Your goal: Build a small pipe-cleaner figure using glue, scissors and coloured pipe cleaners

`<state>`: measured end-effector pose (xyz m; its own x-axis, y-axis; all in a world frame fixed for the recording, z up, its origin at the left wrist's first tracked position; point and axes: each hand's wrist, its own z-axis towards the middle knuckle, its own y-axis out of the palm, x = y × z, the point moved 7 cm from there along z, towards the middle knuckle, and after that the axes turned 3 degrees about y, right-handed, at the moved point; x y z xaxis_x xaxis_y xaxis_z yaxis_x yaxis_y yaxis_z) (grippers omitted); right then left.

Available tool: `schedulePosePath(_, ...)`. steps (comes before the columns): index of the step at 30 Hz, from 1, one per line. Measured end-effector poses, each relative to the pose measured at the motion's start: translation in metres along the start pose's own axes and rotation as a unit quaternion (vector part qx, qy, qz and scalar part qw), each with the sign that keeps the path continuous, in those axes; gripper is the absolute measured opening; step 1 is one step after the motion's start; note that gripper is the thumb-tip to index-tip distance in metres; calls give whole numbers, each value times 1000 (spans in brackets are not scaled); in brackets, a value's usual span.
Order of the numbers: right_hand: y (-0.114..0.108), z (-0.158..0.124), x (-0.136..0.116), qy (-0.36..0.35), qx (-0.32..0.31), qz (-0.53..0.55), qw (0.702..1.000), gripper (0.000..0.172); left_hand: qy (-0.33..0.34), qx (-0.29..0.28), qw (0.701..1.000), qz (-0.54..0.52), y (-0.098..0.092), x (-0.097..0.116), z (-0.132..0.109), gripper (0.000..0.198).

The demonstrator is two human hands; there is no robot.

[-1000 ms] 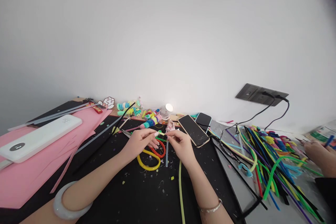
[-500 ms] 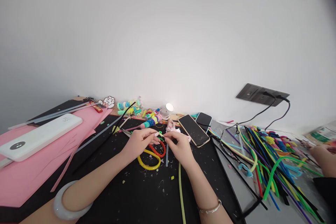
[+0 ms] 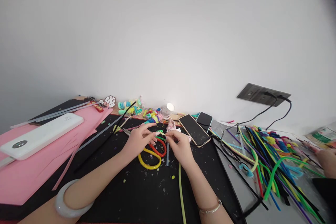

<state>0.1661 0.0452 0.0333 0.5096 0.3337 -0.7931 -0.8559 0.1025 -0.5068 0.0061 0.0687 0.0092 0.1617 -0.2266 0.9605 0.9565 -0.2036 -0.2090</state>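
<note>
A plain, pale-grey wall (image 3: 157, 35) surrounds the dark-grey rectangular socket panel (image 3: 249, 92) (its brightest patch sits left of the panel); below it spreads a grey tabletop (image 3: 235, 180), below-left a matte black surface (image 3: 139, 199).

A fat, smooth bangle (image 3: 61, 201) goes around the left arm (image 3: 105, 169). It is whitish grey and shiny. From the bangle up to the left hand (image 3: 138, 141), the arm is bare. Far to the right of the bangle, a thin bracelet (image 3: 210, 211) goes around the right arm (image 3: 199, 183). It looks silvery, but it is too small to see well.
</note>
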Motion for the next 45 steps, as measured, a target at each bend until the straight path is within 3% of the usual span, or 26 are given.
schedulePosePath(5, -1, 0, 3, 5, 8, 2, 1000, 14, 10, -8, 1000, 22, 0, 3, 1, 40)
schedulePosePath(31, -9, 1, 9, 34, 57, -15, 998, 17, 44, 84, 993, 65, -16, 8, 1, 20)
schedulePosePath(39, -10, 1, 9, 33, 57, -14, 998, 18, 74, 62, 991, 89, -14, 17, 0, 40)
schedulePosePath(45, -10, 0, 9, 34, 60, -13, 998, 18, 46, 76, 992, 86, -18, 14, -1, 50)
